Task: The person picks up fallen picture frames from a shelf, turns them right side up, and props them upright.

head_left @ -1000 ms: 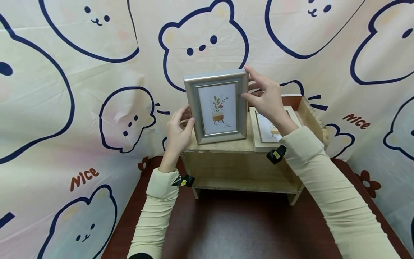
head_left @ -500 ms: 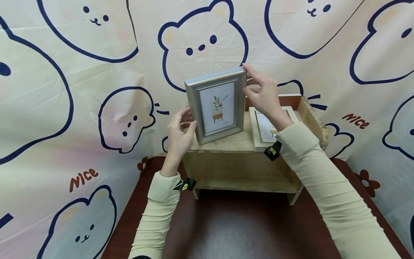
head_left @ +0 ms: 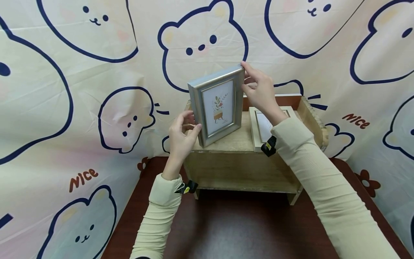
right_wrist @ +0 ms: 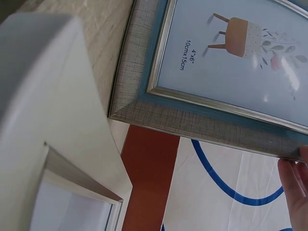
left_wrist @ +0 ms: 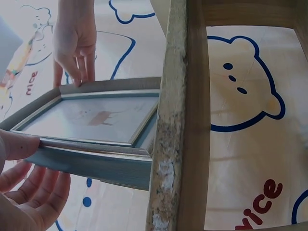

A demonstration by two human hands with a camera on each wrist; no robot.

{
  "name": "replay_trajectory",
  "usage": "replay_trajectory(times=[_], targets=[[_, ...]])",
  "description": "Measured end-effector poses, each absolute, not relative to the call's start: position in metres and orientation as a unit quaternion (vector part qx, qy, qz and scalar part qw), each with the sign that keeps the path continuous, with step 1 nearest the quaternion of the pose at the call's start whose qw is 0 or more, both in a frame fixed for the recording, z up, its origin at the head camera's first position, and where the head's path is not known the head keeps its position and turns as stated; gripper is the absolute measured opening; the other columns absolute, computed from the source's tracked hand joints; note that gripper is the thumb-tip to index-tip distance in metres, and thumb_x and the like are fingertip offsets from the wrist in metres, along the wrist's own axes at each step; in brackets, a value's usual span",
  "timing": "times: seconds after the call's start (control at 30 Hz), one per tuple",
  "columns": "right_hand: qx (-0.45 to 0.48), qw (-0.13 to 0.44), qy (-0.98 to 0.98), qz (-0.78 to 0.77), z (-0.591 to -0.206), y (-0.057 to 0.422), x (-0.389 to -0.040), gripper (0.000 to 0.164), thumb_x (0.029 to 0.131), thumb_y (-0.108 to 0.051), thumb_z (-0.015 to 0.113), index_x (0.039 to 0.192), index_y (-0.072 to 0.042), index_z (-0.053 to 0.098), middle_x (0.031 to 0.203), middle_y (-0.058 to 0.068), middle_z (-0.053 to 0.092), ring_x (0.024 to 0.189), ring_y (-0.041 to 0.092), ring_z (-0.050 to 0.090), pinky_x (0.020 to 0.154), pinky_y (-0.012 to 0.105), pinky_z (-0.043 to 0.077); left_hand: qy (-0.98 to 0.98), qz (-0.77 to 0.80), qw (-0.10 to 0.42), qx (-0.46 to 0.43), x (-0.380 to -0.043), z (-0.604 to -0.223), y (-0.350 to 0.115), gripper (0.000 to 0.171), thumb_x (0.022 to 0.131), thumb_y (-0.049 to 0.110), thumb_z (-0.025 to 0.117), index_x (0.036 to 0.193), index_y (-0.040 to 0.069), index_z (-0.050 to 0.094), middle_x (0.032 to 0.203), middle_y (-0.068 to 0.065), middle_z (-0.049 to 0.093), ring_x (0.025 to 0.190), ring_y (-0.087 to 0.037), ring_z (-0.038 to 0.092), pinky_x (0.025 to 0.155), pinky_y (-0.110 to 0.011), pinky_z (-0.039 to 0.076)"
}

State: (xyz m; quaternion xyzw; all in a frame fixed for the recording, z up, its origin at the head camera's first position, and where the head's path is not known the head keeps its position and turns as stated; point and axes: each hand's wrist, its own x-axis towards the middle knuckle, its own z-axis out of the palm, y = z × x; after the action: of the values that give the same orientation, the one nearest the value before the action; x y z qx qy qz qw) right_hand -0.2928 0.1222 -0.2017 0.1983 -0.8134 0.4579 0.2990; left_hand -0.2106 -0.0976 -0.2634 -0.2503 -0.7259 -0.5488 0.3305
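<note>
A silver-and-blue picture frame (head_left: 221, 104) with a potted-plant print stands upright on the wooden shelf top, turned at an angle with its left side nearer me. My right hand (head_left: 260, 88) pinches its upper right edge between thumb and fingers. Lower on the opposite side, my left hand (head_left: 182, 135) holds the edge, thumb in front and fingers behind. In the left wrist view the thumb and fingers of my left hand (left_wrist: 33, 187) lie either side of the frame's edge. The right wrist view shows the frame's lower corner (right_wrist: 139, 110) close up.
A cream picture frame (head_left: 254, 135) lies face up on the wooden shelf (head_left: 226, 145), partly hidden by my right wrist. The shelf has a raised right side (head_left: 312, 115) and stands on a dark red table (head_left: 239, 226). A bear-print cloth (head_left: 129, 72) hangs behind.
The silver-and-blue frame has turned, its right side swinging back and its left side coming forward. Both hands have moved with it, the right one slightly leftward, the left one slightly rightward.
</note>
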Motion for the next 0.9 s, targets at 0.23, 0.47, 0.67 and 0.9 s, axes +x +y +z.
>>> replay_trajectory(times=[0.23, 0.47, 0.67, 0.9], targets=[[0.197, 0.292, -0.826, 0.440, -0.201, 0.120, -0.296, 0.055, 0.085, 0.004, 0.052, 0.136, -0.013, 0.044, 0.107, 0.016, 0.059, 0.095, 0.025, 0.060, 0.086, 0.033, 0.048, -0.721, -0.551, 0.333, -0.256, -0.208, -0.264, -0.095, 0.032, 0.076, -0.014, 0.062, 0.106, -0.018, 0.051, 0.089, -0.029, 0.054, 0.080, -0.039, 0.054, 0.067, -0.029, 0.049], [0.228, 0.281, -0.812, 0.457, -0.202, 0.116, -0.290, 0.060, 0.084, -0.007, 0.057, 0.140, -0.009, 0.037, 0.121, 0.015, 0.049, 0.103, 0.027, 0.055, 0.085, 0.037, 0.049, -0.718, -0.550, 0.340, -0.257, -0.209, -0.266, -0.094, 0.032, 0.075, -0.015, 0.063, 0.105, -0.017, 0.052, 0.088, -0.028, 0.054, 0.080, -0.037, 0.054, 0.067, -0.028, 0.049], [0.247, 0.299, -0.816, 0.429, -0.203, 0.105, -0.280, 0.068, 0.078, -0.024, 0.068, 0.137, -0.007, 0.039, 0.135, 0.015, 0.032, 0.120, 0.024, 0.036, 0.089, 0.044, 0.045, -0.719, -0.553, 0.337, -0.253, -0.210, -0.267, -0.093, 0.032, 0.076, -0.014, 0.062, 0.105, -0.018, 0.051, 0.089, -0.028, 0.054, 0.080, -0.036, 0.054, 0.068, -0.032, 0.050], [0.231, 0.273, -0.836, 0.415, -0.204, 0.092, -0.269, 0.082, 0.070, -0.040, 0.074, 0.139, -0.017, 0.035, 0.145, 0.012, 0.016, 0.129, 0.020, 0.022, 0.104, 0.041, 0.024, -0.718, -0.553, 0.340, -0.251, -0.225, -0.280, -0.097, 0.034, 0.076, -0.012, 0.065, 0.107, -0.014, 0.053, 0.089, -0.026, 0.055, 0.081, -0.033, 0.055, 0.068, -0.038, 0.051]])
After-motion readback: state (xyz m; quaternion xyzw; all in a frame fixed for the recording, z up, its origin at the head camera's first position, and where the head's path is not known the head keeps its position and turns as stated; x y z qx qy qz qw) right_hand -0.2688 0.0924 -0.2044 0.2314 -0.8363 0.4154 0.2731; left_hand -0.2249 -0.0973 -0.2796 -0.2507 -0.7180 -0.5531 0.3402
